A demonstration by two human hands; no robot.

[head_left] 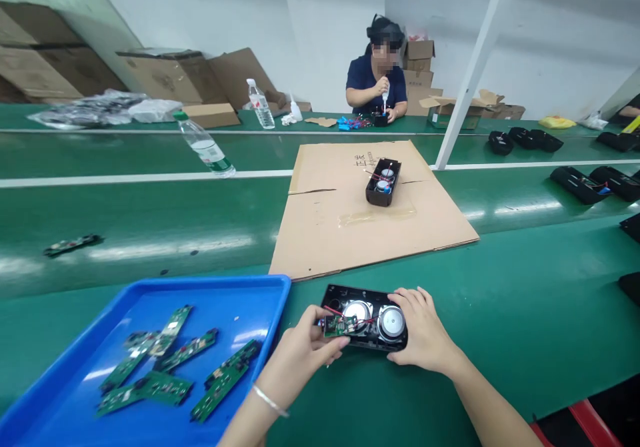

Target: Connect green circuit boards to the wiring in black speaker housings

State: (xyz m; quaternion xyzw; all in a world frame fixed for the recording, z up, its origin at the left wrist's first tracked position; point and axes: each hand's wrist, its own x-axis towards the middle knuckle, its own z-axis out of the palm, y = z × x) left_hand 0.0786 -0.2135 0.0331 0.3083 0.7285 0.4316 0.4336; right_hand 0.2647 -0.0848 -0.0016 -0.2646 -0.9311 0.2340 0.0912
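Note:
A black speaker housing point(367, 344) lies on the green bench in front of me, with two round silver speaker drivers point(391, 323) set in it. My right hand point(423, 330) grips the housing's right end, thumb at the near edge and fingers over the far edge. Over the left part of the housing, my left hand point(313, 340) pinches a small green circuit board point(338, 325). Red and dark wires run close to the board and the left driver. Left of my hands, a blue tray point(281, 293) holds several loose green circuit boards point(173, 330).
A cardboard sheet point(320, 247) lies ahead, bearing another open speaker housing point(383, 181). Bottles point(205, 147) and a single board point(73, 245) are to the left. More black housings point(577, 185) line the right. A white post point(475, 73) rises near a co-worker point(376, 77) opposite.

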